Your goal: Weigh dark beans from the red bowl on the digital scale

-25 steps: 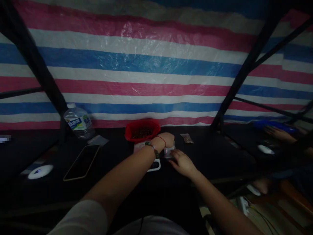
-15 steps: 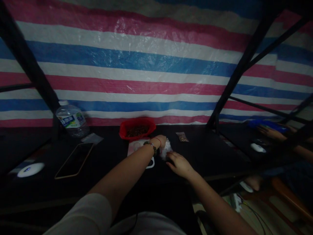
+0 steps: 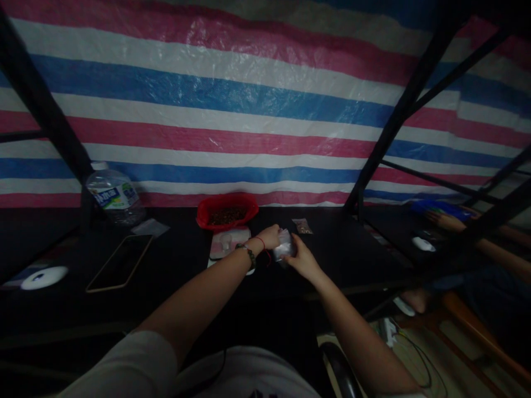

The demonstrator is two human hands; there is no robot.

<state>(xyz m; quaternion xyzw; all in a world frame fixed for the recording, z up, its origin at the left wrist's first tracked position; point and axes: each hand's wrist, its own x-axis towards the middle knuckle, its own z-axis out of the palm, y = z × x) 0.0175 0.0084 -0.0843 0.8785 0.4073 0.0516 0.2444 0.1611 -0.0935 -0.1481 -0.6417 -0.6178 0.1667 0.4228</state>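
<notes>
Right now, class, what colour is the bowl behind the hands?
Red; the bowl shows best in the head view.

Small clear bag [image 3: 284,245] contents too dim to read; co-worker's hand [image 3: 446,221] half hidden behind frame bar, right edge.

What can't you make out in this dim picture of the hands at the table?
- Small clear bag, head view: contents too small and dim, partly covered by both hands.
- Red basket: dark contents too small to identify.
- Co-worker's hand at right: blurred, dark; what it touches is unclear.
</notes>
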